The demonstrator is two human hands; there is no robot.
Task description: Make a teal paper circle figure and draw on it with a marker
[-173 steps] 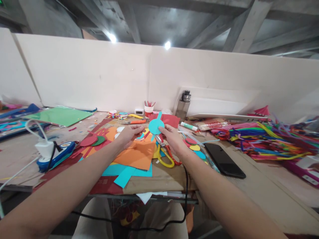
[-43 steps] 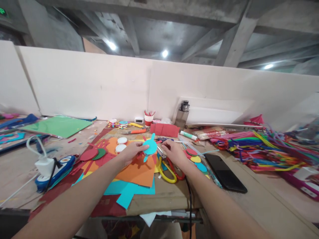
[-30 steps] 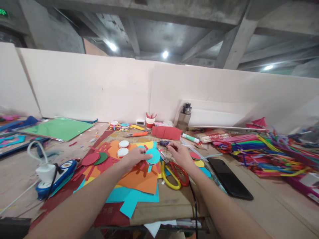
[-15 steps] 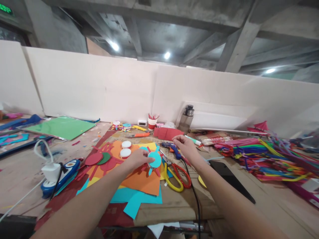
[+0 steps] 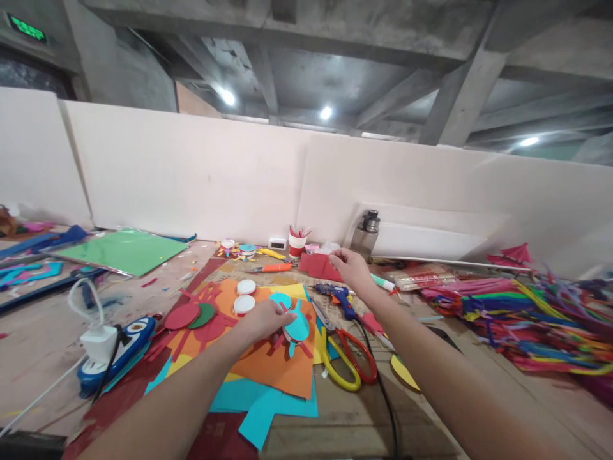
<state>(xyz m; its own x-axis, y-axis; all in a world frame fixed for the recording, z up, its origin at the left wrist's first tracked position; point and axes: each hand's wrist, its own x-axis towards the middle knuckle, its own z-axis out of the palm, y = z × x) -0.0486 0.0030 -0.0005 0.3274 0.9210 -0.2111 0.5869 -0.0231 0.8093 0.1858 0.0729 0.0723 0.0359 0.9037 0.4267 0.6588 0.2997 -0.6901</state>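
Between the thumb and fingers of my left hand (image 5: 267, 317) is a round paper craft piece (image 5: 297, 326) with a light-blue disc top, tilted, with blue and red strips sticking out from it. Another blue disc (image 5: 280, 300) shows just behind these fingers. My right hand (image 5: 349, 265) is farther back, its thumb and fingertips pinched at the edge of folded red paper (image 5: 318, 265); what they hold, if anything, I cannot make out. Below that hand lies a blue glue gun (image 5: 339, 297). Scissors (image 5: 352, 361) with yellow and red handles rest right of the craft piece.
Two white round lids (image 5: 244, 305) sit on orange paper (image 5: 280, 368), left of my left hand. Red discs (image 5: 182, 316) and strips lie farther left, near a blue power strip (image 5: 119, 351). A dark bottle (image 5: 364, 237) stands at the back; colourful pipe cleaners (image 5: 517, 319) cover the right.
My right hand has moved back and slightly left, from above the glue gun to the red paper. The craft piece in my left hand has tilted. The camera view has shifted slightly.
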